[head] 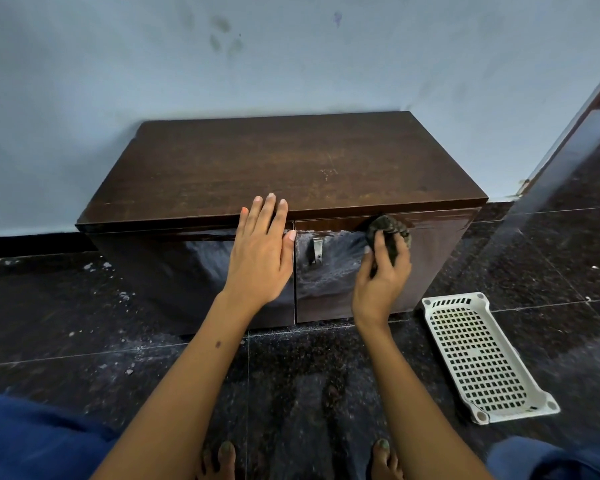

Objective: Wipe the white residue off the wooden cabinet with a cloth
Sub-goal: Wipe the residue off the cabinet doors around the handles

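A low dark wooden cabinet (pixel 274 161) stands against the wall, with two front doors. White residue (pixel 329 265) smears the left part of the right door around a metal handle (pixel 317 249), and more shows on the left door. My right hand (pixel 381 271) grips a dark bunched cloth (pixel 388 230) and presses it against the top of the right door. My left hand (pixel 260 251) lies flat with straight fingers over the cabinet's front top edge, covering part of the left door.
A white perforated plastic tray (pixel 478 358) lies on the dark speckled floor (pixel 291 375) to the right of the cabinet. White flecks (pixel 125 299) are scattered on the floor at left. My bare feet (pixel 222 459) show at the bottom, and a doorway edge (pixel 568 140) stands at right.
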Demonstrator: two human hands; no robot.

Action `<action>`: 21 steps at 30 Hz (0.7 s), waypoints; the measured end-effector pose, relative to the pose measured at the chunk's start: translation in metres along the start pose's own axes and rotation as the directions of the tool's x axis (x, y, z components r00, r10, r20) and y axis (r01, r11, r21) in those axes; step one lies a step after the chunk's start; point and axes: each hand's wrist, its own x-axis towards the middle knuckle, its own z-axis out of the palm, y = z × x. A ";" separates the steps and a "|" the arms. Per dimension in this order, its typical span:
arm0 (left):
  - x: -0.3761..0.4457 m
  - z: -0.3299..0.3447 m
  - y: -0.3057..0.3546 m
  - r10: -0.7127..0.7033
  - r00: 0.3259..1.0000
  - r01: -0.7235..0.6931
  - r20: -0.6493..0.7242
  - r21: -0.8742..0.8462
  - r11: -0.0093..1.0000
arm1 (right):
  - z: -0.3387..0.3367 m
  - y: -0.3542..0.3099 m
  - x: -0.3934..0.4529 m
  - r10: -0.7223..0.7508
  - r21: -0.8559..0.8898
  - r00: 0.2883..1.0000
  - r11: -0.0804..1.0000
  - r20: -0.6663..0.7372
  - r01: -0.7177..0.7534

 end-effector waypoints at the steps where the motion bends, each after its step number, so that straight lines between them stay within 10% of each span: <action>1: 0.000 0.000 0.000 0.000 1.000 0.000 -0.002 0.004 1.000 | 0.001 -0.002 -0.005 -0.041 -0.006 0.998 0.999 0.048 0.042; 5: 0.001 0.000 0.001 0.007 1.000 -0.007 0.001 0.007 1.000 | -0.001 0.002 -0.021 -0.236 -0.105 0.939 0.957 0.251 0.269; 11: 0.001 -0.004 -0.002 0.013 1.000 -0.013 0.019 0.000 1.000 | 0.001 -0.003 -0.012 0.094 -0.073 0.994 0.993 0.050 -0.090; 17: 0.001 -0.005 -0.001 0.006 1.000 -0.006 0.013 -0.019 1.000 | 0.009 -0.016 -0.033 -0.241 -0.098 0.927 0.955 0.287 0.279; 21: 0.003 -0.010 -0.005 0.010 0.999 -0.005 0.047 -0.106 0.994 | 0.010 -0.021 -0.027 0.004 -0.086 0.993 0.996 0.116 0.006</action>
